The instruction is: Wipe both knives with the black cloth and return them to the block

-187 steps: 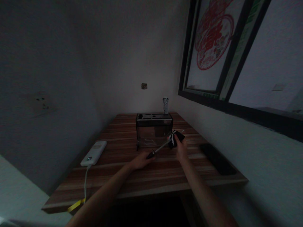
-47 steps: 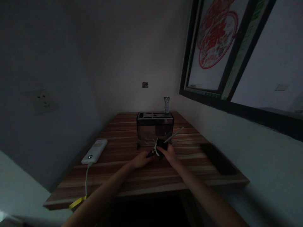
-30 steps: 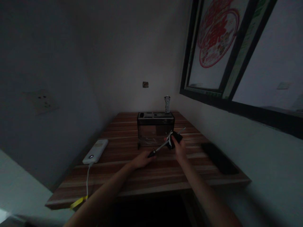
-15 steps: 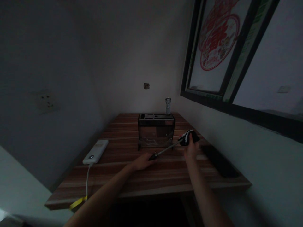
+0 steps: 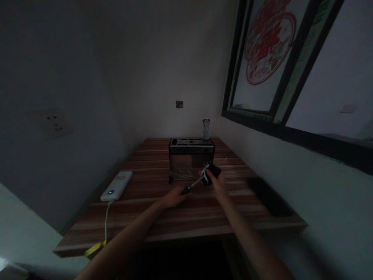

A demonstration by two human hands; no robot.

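Evidently, the cloth has just been brought back along the tool. Nearest, at the front edge of the striped wooden table (image 5: 192,217), a yellow strip (image 5: 94,248) is seen beside a white cable (image 5: 106,221). Beyond it, the handle of a long thin tool (image 5: 185,189) is gripped by the left hand (image 5: 174,196), closed low over the tabletop, hardly shifted from half a second ago. A dark cloth with a white edge (image 5: 215,170) is pinched against the shaft between the thumb and fingers of the right hand (image 5: 218,183); whether the shaft is fully wrapped cannot be told. Half a second ago the cloth was held out over the far end; now it is held nearer the middle, and the tip is exposed past it. By this, the shaft is judged to be rubbed in lengthwise strokes, with the tool held steady. To the right a black flat slab (image 5: 268,196) is seen, to the left a white device (image 5: 116,186) joined to the cable. Farther off, a dark-framed, clear-fronted box (image 5: 191,150) is placed, with a silvery cylinder (image 5: 206,129) seen upright at its far right.
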